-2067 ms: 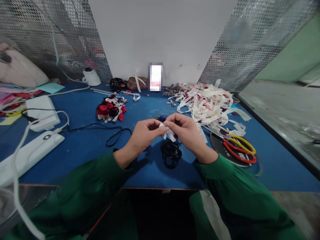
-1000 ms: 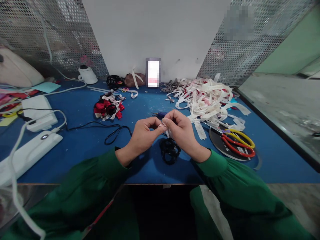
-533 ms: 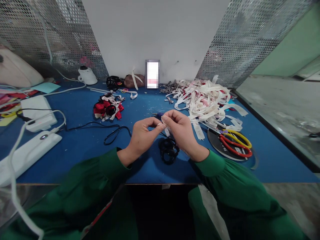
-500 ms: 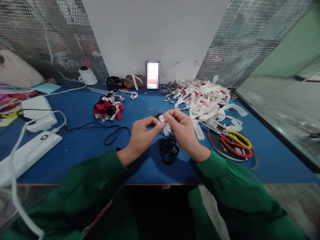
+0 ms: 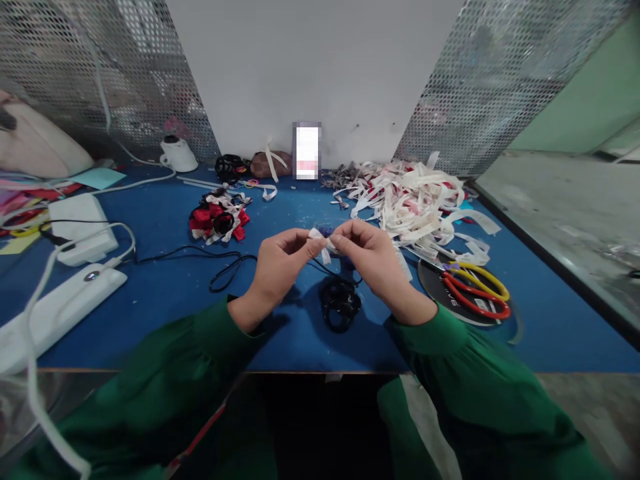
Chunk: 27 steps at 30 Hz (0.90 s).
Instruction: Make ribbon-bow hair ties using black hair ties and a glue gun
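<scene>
A small piece of white ribbon (image 5: 325, 256) is pinched between my two hands, above the middle of the blue table. My left hand (image 5: 283, 267) grips its left part with thumb and forefinger. My right hand (image 5: 367, 260) pinches its right part, fingertips close to the left ones. Just behind the fingers lies a dark blue object (image 5: 326, 231), mostly hidden. Below the hands, a bunch of black elastic bands (image 5: 340, 303) lies on the table.
White ribbon strips (image 5: 415, 200) are heaped at back right. Scissors with red and yellow handles (image 5: 477, 290) rest on a black disc. A red, white and black bow pile (image 5: 218, 217) lies left. A power strip (image 5: 65, 313), cables and a lit phone (image 5: 307, 152) stand around.
My hands have drawn slightly apart, and the ribbon between them has shifted a little to the left and is more stretched out. Both hands keep their pinch.
</scene>
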{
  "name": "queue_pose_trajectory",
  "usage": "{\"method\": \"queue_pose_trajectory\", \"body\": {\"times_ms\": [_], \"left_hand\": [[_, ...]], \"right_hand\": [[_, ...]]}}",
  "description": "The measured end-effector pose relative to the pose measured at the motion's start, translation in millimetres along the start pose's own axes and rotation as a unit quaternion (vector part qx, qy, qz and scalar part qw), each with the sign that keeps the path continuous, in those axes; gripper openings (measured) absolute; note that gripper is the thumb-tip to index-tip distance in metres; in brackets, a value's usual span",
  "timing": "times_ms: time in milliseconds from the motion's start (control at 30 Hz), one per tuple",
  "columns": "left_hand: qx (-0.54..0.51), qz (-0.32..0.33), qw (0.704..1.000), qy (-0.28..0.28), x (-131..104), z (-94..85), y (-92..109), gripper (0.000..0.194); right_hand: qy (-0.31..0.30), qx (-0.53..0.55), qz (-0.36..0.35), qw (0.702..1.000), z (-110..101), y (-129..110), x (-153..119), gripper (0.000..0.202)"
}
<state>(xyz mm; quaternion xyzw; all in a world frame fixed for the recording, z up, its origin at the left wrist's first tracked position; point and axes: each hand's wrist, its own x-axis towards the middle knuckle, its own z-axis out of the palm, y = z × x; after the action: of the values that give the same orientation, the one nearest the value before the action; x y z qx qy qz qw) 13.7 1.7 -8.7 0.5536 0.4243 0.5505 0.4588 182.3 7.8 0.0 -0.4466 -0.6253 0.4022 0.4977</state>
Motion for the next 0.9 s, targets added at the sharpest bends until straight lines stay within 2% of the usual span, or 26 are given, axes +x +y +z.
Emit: {"method": "queue_pose_trajectory", "body": {"times_ms": [167, 333, 467, 600, 767, 900], "left_hand": [[0.02, -0.039, 0.999, -0.016, 1, 1.0, 2, 0.018], [0.044, -0.045, 0.997, -0.053, 1, -0.7, 5, 0.021], [0.03, -0.061, 0.994, -0.084, 1, -1.5, 4, 0.021], [0.002, -0.076, 0.994, -0.077, -1, 0.5, 5, 0.023], [-0.043, -0.078, 0.996, -0.003, -1, 2.4, 4, 0.021], [-0.073, -0.091, 0.993, 0.027, 1, 1.4, 2, 0.016]], "right_hand": [[-0.02, -0.047, -0.043, 0.998, 0, -2, 0, 0.016], [0.02, -0.143, -0.126, 0.982, 3, 4, -4, 0.014], [0.016, -0.2, -0.161, 0.966, 7, 6, -9, 0.016], [0.016, -0.144, -0.13, 0.981, 10, 7, -9, 0.017], [0.009, 0.034, -0.032, 0.999, 10, 10, -1, 0.014], [0.005, 0.018, -0.015, 1.0, 8, 11, 0, 0.025]]}}
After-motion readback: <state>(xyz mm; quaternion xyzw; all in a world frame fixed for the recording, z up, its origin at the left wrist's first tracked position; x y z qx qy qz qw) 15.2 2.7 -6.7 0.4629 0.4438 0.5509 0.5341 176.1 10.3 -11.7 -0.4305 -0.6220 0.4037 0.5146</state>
